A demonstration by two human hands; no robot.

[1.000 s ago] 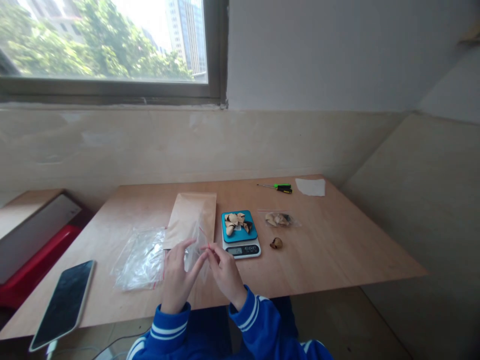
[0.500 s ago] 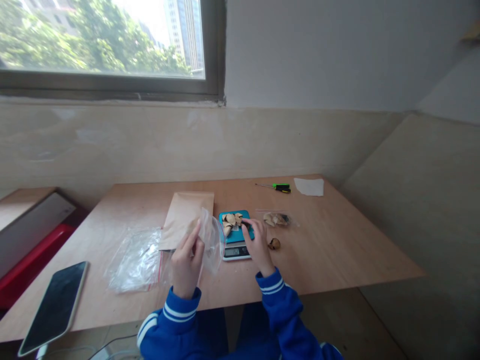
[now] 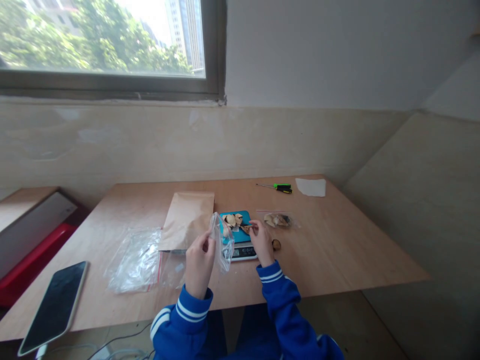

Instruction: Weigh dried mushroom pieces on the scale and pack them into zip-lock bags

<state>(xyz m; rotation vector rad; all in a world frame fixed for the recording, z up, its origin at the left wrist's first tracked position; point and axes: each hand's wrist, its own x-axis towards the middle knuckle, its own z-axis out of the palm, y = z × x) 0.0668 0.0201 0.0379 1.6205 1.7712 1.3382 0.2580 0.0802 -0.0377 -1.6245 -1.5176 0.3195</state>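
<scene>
My left hand (image 3: 199,260) is closed on a small clear zip bag (image 3: 222,240), holding it upright just left of a small scale (image 3: 240,240) with a teal platform. Several pale shell-like pieces (image 3: 233,220) lie on that platform. My right hand (image 3: 259,240) pinches one of those pieces at the platform's right edge. Both sleeves are blue with white stripes.
A brown paper envelope (image 3: 187,219) lies left of the scale, and clear zip bags (image 3: 135,259) lie further left. A filled bag of pieces (image 3: 278,219) and one loose nut (image 3: 276,244) sit right of the scale. A phone (image 3: 54,306), a screwdriver (image 3: 277,187) and a white paper (image 3: 311,187) also lie on the table.
Both hands held the bag in front of me a second ago. My right hand let go, reached to the scale and pinched a piece; my left hand carried the bag toward the scale.
</scene>
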